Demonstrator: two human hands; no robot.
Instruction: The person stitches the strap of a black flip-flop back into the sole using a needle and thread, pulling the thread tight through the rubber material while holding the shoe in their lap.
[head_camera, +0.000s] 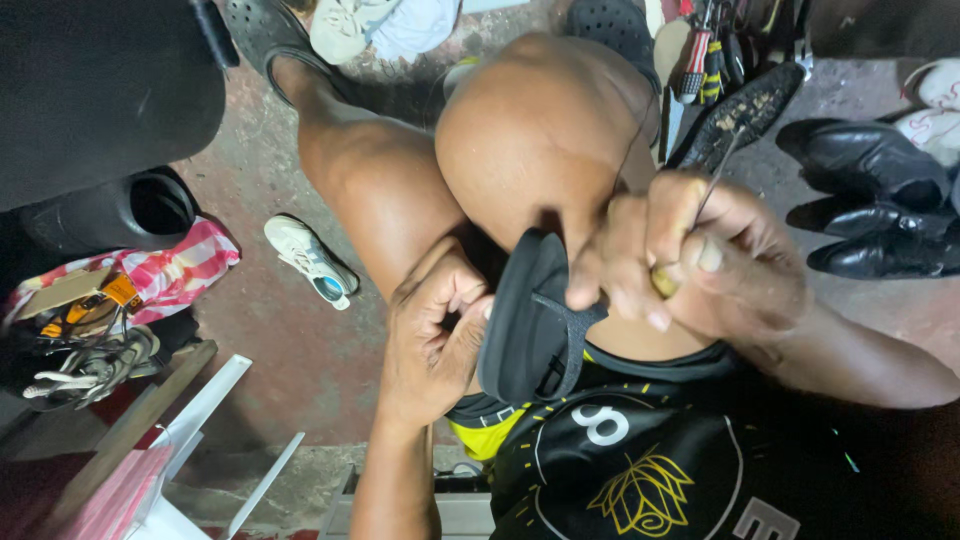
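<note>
While the black sandal (530, 320) stands on edge against the knee, long axis running knee to lap, left hand (432, 335) pinches its sole edge, fingers curled tight. Right hand (700, 255), just beside the strap, is fisted round a pale-handled awl (712, 185), needle pointing up and away. Awl tip blurred; sandal's underside hidden.

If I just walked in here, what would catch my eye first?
Right in the middle, the left hand steadies a black sandal against the knee, while the right hand grips a thin awl-like tool beside its strap. To the right sit shiny black dress shoes on the floor; further left lies a single white sneaker.
</note>
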